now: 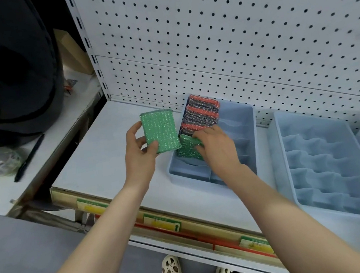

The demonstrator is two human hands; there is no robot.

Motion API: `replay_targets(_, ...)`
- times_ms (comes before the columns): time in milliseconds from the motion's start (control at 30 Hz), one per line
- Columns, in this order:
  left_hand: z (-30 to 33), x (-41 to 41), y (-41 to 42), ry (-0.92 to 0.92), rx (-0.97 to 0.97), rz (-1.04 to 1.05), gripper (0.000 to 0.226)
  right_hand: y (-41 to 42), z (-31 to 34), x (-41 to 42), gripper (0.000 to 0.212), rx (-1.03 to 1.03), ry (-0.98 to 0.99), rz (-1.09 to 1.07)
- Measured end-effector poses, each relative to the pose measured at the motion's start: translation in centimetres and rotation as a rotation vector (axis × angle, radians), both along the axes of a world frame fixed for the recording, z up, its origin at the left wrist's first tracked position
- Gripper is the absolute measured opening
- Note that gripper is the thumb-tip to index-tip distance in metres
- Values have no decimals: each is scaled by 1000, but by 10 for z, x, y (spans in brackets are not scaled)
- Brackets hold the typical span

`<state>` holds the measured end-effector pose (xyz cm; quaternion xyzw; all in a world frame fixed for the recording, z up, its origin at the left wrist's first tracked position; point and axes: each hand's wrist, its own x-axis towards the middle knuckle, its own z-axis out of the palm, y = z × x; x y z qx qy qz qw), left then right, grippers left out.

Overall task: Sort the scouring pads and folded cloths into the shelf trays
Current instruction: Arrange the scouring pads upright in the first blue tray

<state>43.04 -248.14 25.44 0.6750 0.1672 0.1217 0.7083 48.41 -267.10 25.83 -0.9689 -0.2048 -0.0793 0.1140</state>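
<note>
White pegboard [230,38] backs the shelf [99,160] beyond both hands. Two pale blue divided trays are in full view: one tray [238,115] under the right hand, a second tray [329,162] further to that hand's right and holding nothing, with the edge of a third container past it.

At the far end of the near tray stands a row of red-and-grey scouring pads [201,115], packed on edge; their number can't be counted. No folded cloths are visible.

Two green pads show. The left hand [138,151] pinches one green pad [159,131] between thumb and fingers, upright, long axis pointing away, just left of the tray. The right hand [216,147] has its fingers curled on the other green pad [187,148], seating it in the slot next to the red row. The left hand's pad probably goes in the next slot nearer the person, a short move rightward.
</note>
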Motion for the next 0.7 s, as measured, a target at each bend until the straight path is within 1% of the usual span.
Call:
replay_targets(67,0,-2,-1,-1,11,-27,55,3,5,-3,28,273,-21,-56)
replay_targets(100,0,-3,-3,-5,17,-46,54,4,10,-5,29,427,32,-84)
replay_targets(167,0,-4,-8,-17,27,-91,53,9,20,-7,28,641,252,-120)
replay_targets(200,0,-4,-12,-20,37,-112,51,11,23,-8,26,694,355,-114)
replay_targets(267,0,-4,-18,-23,83,-140,48,12,26,-8,23,764,480,-96)
replay_targets(333,-1,-4,-23,-27,146,-142,46,8,29,-7,24,837,541,-120)
replay_targets(367,-2,-4,-24,-32,187,-137,45,5,29,-8,23,844,531,-138)
replay_targets(400,-4,-5,-25,-32,236,-136,44,0,30,-8,22,811,484,-154)
replay_targets(433,-7,-5,-25,-24,288,-140,44,-6,30,-9,21,726,406,-162)
replay_targets(533,-16,-8,-23,27,407,-175,45,-24,32,-14,25,304,125,-108)
replay_targets(567,-19,-8,-22,42,427,-184,44,-28,33,-15,27,211,55,-93)
replay_targets(633,-22,-10,-22,55,454,-192,40,-30,34,-15,30,154,-70,-58)
replay_targets(700,-24,-10,-22,58,473,-199,37,-24,30,-16,33,80,-137,-11)
